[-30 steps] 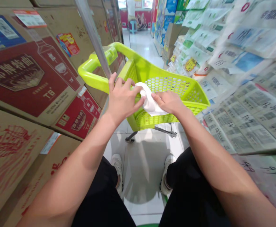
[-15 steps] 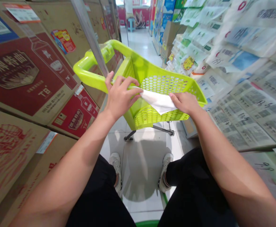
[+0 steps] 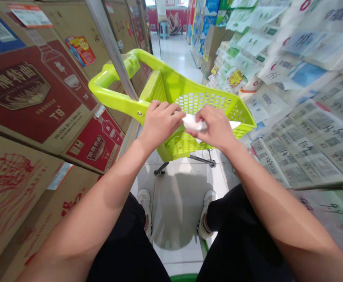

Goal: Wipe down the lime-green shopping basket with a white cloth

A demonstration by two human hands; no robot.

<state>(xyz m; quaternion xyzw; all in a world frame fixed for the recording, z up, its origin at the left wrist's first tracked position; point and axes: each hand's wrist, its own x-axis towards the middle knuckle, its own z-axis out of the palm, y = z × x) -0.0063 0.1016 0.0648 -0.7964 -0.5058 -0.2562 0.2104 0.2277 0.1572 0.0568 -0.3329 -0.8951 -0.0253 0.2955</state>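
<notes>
A small lime-green shopping cart [image 3: 159, 84] stands in front of me, turned so its handle is at the left. Over its near basket rim I hold a thin white sheet [image 3: 194, 123], which looks like a tissue or wipe. My left hand [image 3: 163, 123] pinches the sheet's left end with the fingertips, close to the rim. My right hand [image 3: 214, 125] is closed round the middle of the sheet, bunching it. A loose white corner sticks out to the right of that hand. The fingers hide part of the sheet and the near rim.
Stacked cardboard cartons [image 3: 15, 78] line the left side. Plastic-wrapped packs with handwritten prices [image 3: 315, 129] rise on the right. A grey metal pole [image 3: 112, 47] slants down by the cart handle. A blue stool [image 3: 164, 29] stands far down the tiled aisle.
My right hand has moved left along the sheet toward my left hand, gathering the stretched sheet into a bunch. My left hand has shifted slightly right and down.
</notes>
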